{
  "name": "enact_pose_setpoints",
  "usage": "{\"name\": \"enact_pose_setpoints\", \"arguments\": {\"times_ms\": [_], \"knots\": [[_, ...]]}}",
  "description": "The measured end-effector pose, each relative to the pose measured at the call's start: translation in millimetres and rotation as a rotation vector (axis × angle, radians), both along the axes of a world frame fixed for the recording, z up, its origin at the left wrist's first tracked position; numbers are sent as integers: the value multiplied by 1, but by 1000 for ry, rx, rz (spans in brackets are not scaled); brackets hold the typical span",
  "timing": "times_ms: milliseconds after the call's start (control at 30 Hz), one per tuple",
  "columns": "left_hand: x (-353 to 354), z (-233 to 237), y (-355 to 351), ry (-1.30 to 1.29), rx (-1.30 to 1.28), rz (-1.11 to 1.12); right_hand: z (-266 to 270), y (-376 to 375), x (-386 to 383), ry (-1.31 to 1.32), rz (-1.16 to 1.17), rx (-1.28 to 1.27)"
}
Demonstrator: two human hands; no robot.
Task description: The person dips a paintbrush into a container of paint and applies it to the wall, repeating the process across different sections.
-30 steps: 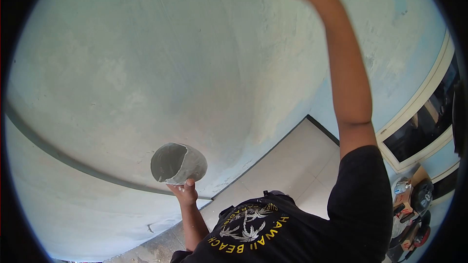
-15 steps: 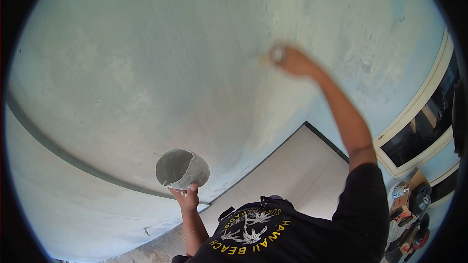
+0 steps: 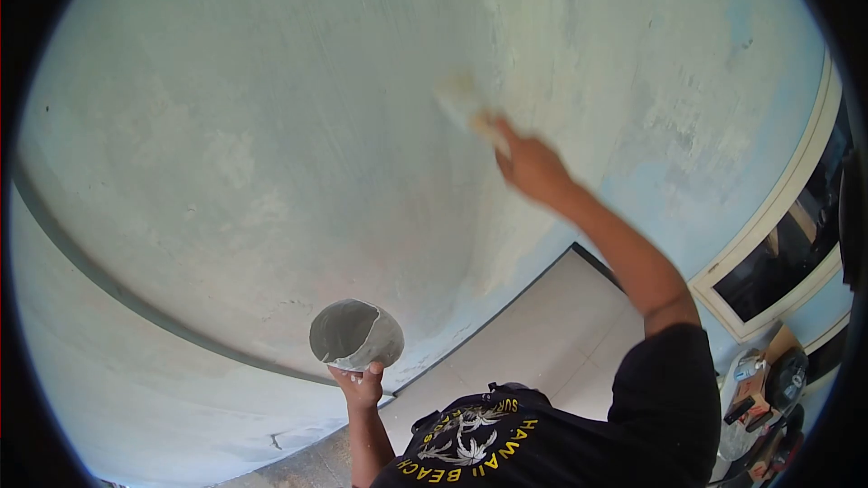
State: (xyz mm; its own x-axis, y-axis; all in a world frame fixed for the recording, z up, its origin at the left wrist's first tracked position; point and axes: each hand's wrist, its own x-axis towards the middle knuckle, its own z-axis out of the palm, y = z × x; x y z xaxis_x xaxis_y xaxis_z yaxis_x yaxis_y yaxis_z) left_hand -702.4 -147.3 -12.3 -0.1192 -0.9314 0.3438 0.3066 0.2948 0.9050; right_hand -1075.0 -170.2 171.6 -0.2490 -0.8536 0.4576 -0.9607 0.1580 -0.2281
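A grey round container (image 3: 384, 342) with a ragged rim is in my left hand (image 3: 360, 383), whose fingers support it from below, thumb on its near side. Greyish material coats its inside. Up against the pale green wall (image 3: 344, 172), my right hand (image 3: 533, 165) grips the handle of a brush (image 3: 461, 99). Its head is blurred by motion and points up and left. Whether the bristles touch the wall I cannot tell. White specks show on the fingers of my left hand.
A tiled floor (image 3: 524, 334) meets the wall's lower edge. At the right is a cream-framed window (image 3: 778, 262), with a cardboard box (image 3: 752, 389) and assorted items below it. A dark band (image 3: 136, 303) curves along the wall at left.
My right hand has moved slightly down, and the brush now points up and left from it. The container and my left hand appear lower and slightly to the right.
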Motion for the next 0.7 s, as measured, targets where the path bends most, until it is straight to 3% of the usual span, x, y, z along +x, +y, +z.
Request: {"name": "enact_pose_setpoints", "arguments": {"times_ms": [100, 167, 233, 300, 333, 400, 433, 467, 500, 533, 600, 633, 667, 700], "knots": [[8, -15, -4, -17, 32, 5, -100, 15, 5, -56, 55, 514], [13, -19, -6, -54, 42, -28, -113, 13, 5, -63, 90, 655], [11, -18, -8, -44, 20, -24, -88, -16, -15, 106, 266, 831], [8, -20, -5, -26, -3, -15, -3, -45, -34, 50, 236, 334], [10, -23, -5, -39, 10, -22, 81, -45, -19, 76, 201, 353], [12, -32, -8, -31, -1, -16, 181, -40, -8, 309, 227, -213], [15, -38, -10, -31, -11, -19, 227, -45, -1, 356, 135, -356], [15, -43, -14, -29, -20, -22, 257, -68, -18, 464, 27, -749], [10, -44, -17, -8, -48, -7, 277, -37, 35, 229, 80, -862], [9, -46, -13, 8, -11, 14, 291, -32, 47, 235, 96, -873], [6, -49, -10, 26, 26, 42, 306, -31, 58, 217, 40, -643], [4, -48, -9, 34, 17, 65, 297, -41, 62, 204, 33, -520], [3, -46, -8, 40, 8, 87, 268, -65, 50, 266, 128, -664], [3, -40, -6, 36, 6, 93, 251, -89, 43, 341, -21, -506]]}}
